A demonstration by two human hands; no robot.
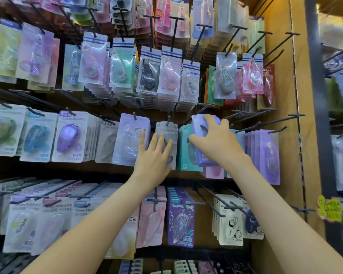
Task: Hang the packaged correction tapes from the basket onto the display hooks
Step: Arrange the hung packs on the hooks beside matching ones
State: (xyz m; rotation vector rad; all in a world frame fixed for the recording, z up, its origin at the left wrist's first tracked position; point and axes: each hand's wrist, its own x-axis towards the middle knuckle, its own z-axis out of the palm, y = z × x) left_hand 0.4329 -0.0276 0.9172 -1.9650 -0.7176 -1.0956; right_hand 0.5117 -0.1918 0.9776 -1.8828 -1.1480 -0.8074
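"Periwinkle correction tape pack (196, 125): is it on a hook?"

"Cannot tell. The right hand (216, 139) grips it and covers most of it, with the thumb at nine o'clock and the fingers curled over the top edge, so the hanging hole is hidden. Only the upper left corner and the lower end, at the hand's seven o'clock, show."

"And the hook?"

"A dark hook (202, 110) slopes toward one o'clock from the pack's top corner. Whether its tip passes through the card is lost behind the fingers."

"What lies behind the pack?"

"A teal pack (183, 153), half covered, at the right hand's eight o'clock. Its print is too blurred to read."

"The other hand?"

"The left hand (154, 155) is flat, fingers straight and spread, pressing a grey pack (165, 129) that hangs on its own hook. Its forefinger lies over the right edge of a lilac pack (130, 135) at ten o'clock."

"Where is the periwinkle pack from there?"

"At two o'clock of the left hand, just beside it, not touching."

"Anything cut off?"

"Both forearms run off the bottom edge, and the rows at twelve o'clock are smeared."
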